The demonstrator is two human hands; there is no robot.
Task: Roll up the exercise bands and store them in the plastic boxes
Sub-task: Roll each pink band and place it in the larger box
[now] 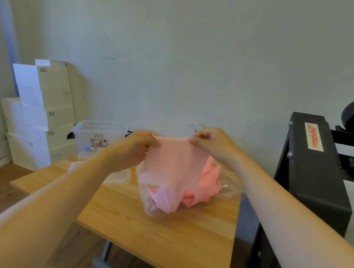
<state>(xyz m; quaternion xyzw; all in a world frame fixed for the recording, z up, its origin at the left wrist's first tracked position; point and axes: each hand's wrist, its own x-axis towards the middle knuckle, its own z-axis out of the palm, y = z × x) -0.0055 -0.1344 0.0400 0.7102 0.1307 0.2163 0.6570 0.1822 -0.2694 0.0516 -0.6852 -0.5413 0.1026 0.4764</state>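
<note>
Head view: both hands (176, 144) on pink band (170, 170)

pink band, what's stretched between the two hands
In the head view, the pink band itself: its top edge runs from the left hand to the right hand, the rest hanging into the clear plastic box.

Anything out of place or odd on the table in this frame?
Mostly no. The pink band is not rolled: both hands hold its top edge up, while the rest lies crumpled in the clear plastic box on the wooden table.
</note>
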